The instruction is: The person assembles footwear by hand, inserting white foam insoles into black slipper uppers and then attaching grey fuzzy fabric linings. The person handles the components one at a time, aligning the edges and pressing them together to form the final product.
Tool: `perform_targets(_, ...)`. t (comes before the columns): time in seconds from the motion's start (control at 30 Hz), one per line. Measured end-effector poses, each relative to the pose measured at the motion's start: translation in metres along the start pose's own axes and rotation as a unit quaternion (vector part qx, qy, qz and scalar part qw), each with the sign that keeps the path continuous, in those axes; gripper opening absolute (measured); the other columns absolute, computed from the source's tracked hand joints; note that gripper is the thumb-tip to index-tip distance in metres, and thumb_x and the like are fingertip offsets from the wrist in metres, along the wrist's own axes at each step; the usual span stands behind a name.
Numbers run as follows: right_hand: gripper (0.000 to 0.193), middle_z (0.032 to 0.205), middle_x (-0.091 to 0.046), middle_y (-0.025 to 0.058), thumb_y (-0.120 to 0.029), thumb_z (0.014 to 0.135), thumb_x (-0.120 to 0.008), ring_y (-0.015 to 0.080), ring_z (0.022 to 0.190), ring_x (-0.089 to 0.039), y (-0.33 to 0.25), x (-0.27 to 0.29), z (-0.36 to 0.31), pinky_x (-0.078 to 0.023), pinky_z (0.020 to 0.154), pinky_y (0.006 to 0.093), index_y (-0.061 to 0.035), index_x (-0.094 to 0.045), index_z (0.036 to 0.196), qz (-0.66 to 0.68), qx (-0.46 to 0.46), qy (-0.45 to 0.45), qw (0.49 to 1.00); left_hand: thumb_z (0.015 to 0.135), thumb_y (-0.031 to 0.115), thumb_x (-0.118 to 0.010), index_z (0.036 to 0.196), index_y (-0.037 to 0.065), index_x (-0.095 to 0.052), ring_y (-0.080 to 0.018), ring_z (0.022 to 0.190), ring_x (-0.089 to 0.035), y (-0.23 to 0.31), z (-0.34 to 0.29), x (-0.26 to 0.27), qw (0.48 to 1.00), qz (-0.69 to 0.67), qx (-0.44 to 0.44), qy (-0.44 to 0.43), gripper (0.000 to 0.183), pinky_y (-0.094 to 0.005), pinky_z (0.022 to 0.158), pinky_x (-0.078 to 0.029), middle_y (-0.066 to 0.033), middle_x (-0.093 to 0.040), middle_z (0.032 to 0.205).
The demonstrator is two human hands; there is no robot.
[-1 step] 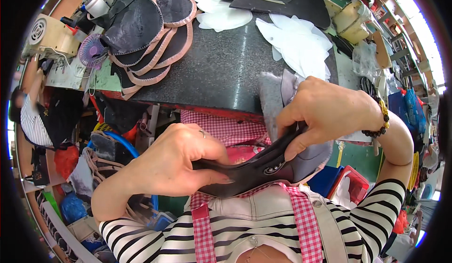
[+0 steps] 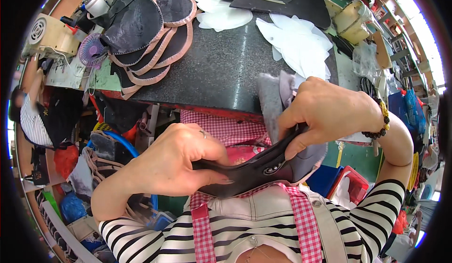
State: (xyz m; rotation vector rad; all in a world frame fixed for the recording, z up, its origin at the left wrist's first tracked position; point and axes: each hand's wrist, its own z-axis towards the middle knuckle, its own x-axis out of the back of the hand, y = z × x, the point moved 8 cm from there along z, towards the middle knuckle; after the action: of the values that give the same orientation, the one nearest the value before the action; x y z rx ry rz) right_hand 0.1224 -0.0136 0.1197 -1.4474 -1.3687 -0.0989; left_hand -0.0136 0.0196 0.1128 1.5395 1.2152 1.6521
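A dark shoe upper [image 2: 249,172] with a shiny metal ornament on its side is stretched between my two hands, close to my chest. My left hand [image 2: 176,157] pinches its left end between thumb and fingers. Higher up, my right hand [image 2: 325,112] grips the other end, with the thumb near the ornament. Beyond the right fingers, grey fleecy lining [image 2: 269,98] stands up against the table's edge. Part of the upper's right side hangs below my right hand. The palms hide the gripped parts.
On the dark table [image 2: 214,69] lie stacked black pieces with pink edging [image 2: 136,27] at left and white sheet pieces [image 2: 296,41] at right. A purple fan [image 2: 92,51] stands far left. A blue-rimmed basket [image 2: 122,138] and a red bin [image 2: 355,183] flank me; another person sits at left.
The fleecy lining and the upper's loose right side have shifted slightly near my right hand. Both hands keep their grip, almost unmoved.
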Motion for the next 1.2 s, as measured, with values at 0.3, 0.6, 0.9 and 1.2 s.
perform_targets(0.3, 0.030, 0.066, -0.062, 0.0164, -0.030, 0.072, -0.077, 0.0357, 0.070, -0.063, -0.014, 0.023, 0.009, -0.047, 0.063, 0.0438, -0.0023, -0.067, 0.079, -0.083, 0.027, 0.119, 0.989, 0.065, 0.021, -0.083, 0.083, 0.001, -0.070, -0.0304, 0.070, -0.066, 0.017, 0.025, 0.019, 0.975, 0.164, -0.116, 0.092, 0.030, -0.0348, 0.065, -0.049, -0.0111, -0.066, 0.069)
perform_targets(0.6, 0.072, 0.080, -0.070, 0.0085, -0.007, 0.068, -0.079, 0.0298, 0.075, -0.069, -0.016, 0.044, -0.011, -0.052, 0.064, 0.0363, -0.0103, -0.042, 0.130, -0.022, 0.144, 0.248, 0.958, 0.072, 0.022, -0.079, 0.086, 0.004, -0.071, -0.0253, 0.051, -0.057, -0.024, 0.036, 0.034, 0.991, 0.033, 0.036, 0.125, 0.024, -0.0341, 0.055, -0.045, -0.0169, -0.059, 0.060)
perform_targets(0.9, 0.066, 0.097, -0.064, 0.0095, -0.011, 0.068, -0.085, 0.0191, 0.075, -0.067, 0.010, 0.050, -0.001, -0.050, 0.069, 0.0293, -0.0032, -0.048, 0.122, 0.091, 0.074, 0.259, 0.959, 0.075, 0.023, -0.078, 0.085, 0.003, -0.068, -0.0349, 0.056, -0.058, 0.016, 0.035, 0.028, 0.982, 0.081, -0.080, 0.149, 0.024, -0.0363, 0.055, -0.045, -0.0191, -0.058, 0.063)
perform_targets(1.2, 0.038, 0.092, -0.066, 0.0100, -0.003, 0.071, -0.081, 0.0153, 0.075, -0.066, -0.016, 0.049, -0.041, -0.053, 0.061, 0.0256, -0.0014, -0.064, 0.104, 0.020, 0.243, 0.471, 0.848, 0.074, 0.012, -0.079, 0.087, 0.003, -0.072, -0.0219, 0.060, -0.064, 0.006, 0.024, 0.026, 0.964, 0.065, -0.106, 0.234, 0.017, -0.0301, 0.058, -0.046, -0.0126, -0.066, 0.070)
